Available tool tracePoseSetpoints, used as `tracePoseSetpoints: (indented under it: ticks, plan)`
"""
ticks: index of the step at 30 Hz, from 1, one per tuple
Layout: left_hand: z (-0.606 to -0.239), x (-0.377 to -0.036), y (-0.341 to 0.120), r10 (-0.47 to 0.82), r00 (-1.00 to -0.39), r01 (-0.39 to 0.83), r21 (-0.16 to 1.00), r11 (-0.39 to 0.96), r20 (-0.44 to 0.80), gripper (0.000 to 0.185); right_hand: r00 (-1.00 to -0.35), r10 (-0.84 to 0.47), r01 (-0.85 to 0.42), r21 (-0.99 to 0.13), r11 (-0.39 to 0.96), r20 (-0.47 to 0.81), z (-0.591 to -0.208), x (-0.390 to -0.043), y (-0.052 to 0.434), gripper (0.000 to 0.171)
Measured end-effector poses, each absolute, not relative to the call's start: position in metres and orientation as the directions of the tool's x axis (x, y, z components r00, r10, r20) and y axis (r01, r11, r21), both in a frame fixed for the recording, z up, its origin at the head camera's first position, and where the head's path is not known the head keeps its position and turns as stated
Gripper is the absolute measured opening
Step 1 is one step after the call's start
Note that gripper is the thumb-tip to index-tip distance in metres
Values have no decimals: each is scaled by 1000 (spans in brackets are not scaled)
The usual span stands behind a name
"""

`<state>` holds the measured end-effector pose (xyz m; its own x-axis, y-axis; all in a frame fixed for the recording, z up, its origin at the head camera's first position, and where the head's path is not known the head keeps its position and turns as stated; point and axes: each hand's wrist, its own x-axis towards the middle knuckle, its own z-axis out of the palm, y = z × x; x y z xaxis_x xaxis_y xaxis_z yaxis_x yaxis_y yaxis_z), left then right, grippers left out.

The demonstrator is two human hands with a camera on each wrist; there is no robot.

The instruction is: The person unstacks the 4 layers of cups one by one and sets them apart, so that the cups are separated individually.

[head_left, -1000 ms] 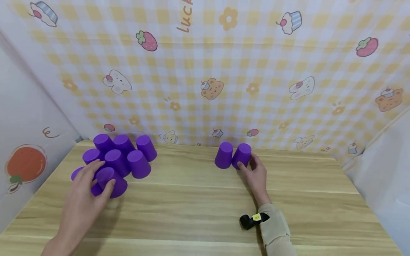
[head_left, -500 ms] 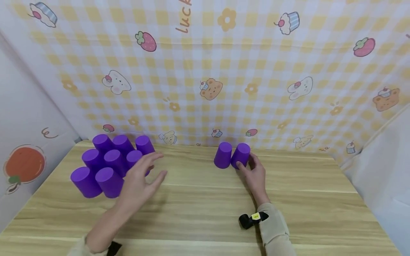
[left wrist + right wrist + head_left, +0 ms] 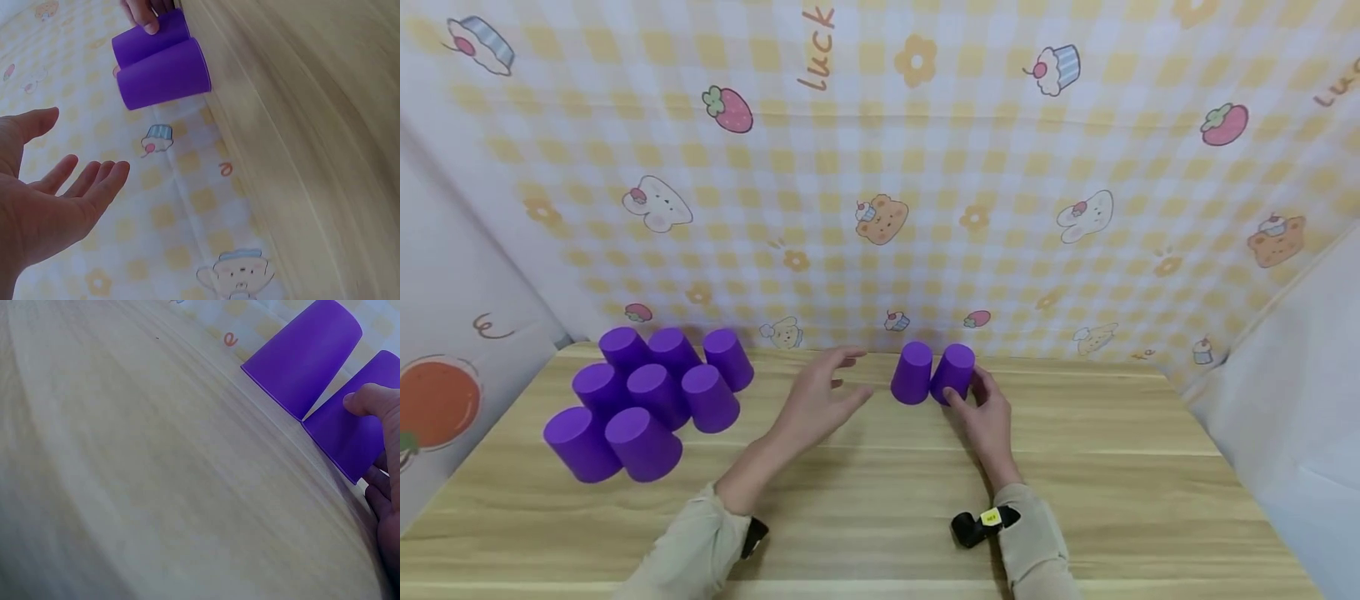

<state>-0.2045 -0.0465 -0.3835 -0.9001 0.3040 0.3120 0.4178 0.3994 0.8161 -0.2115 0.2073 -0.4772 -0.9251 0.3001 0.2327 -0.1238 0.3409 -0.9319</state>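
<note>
Fingers of the right hand curl round the right-hand cup of a pair of purple cups standing upside down near the middle of the head view, at the far edge of the table. The thumb presses the cup's smooth side wall, as the right wrist view shows, where the thumb tip lies on the tapered plastic at the right of the frame. The two cups touch each other along their flared rims. Both are plain, matte, truncated cones with flat bases turned up.

The left hand hovers just left of the pair, released, fingers straight and spread, palm turned toward the cups, holding nothing. In the left wrist view the open palm fills the lower left corner, apart from the cups at the top of the frame.

Both forearms wear beige knit sleeves, each with a small black device at the wrist.

At the left of the head view a cluster of eight purple cups of the same shape stands upside down, packed close in rows.

The wooden table has a pale, streaked grain. Behind it hangs a glossy yellow-and-white checked cloth printed with strawberries, cupcakes, bears and rabbits.
</note>
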Motion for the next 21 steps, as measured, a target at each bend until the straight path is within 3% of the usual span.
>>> tracePoseSetpoints:
  ticks: [13,21]
  plan:
    - [-404,-233,-3,318,-912,349,899,265,260,50,-928,293,-111,-922,371,229,-475,-211,209,56]
    - [-414,-246,21,318,-903,372,898,235,290,54,-929,299,-100,-927,362,218,-476,-211,208,57]
